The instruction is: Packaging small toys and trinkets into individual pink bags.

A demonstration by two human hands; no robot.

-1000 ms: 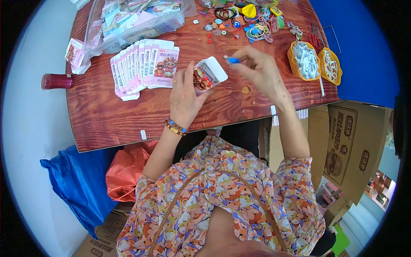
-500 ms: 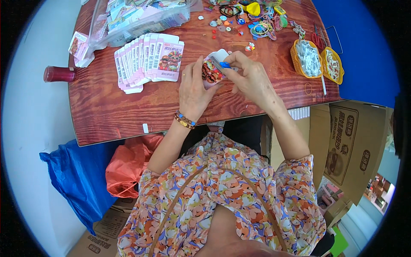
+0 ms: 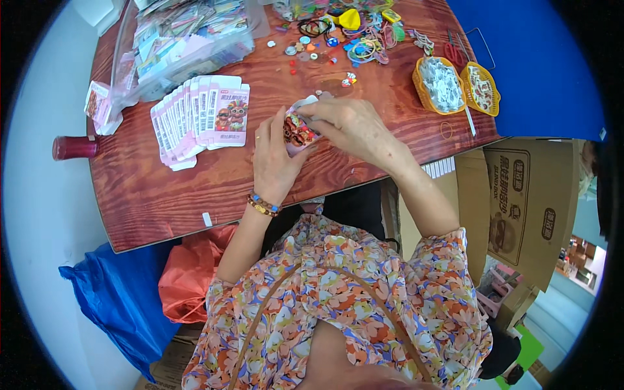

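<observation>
A small pink and white card box with colourful cartoon figures is held up over the table's front. My left hand is closed round its lower left side, the thumb beneath. My right hand bends over the box's upper right end, fingers and thumb pressed together there. What lies between those fingertips is hidden. To the left of my left hand lies a fanned row of several flat boxes of the same kind, their cartoon fronts and barcode sides showing.
A clear plastic bin full of cards and packets stands at the back left, a dark red jar at the left edge. Small trinkets and coloured bands lie at the back. Two yellow baskets with small white pieces sit right, near red-handled scissors.
The view has shifted, so the table sits lower and further left. The grey and blue piece in my right fingers at the box's end is now out of sight.
</observation>
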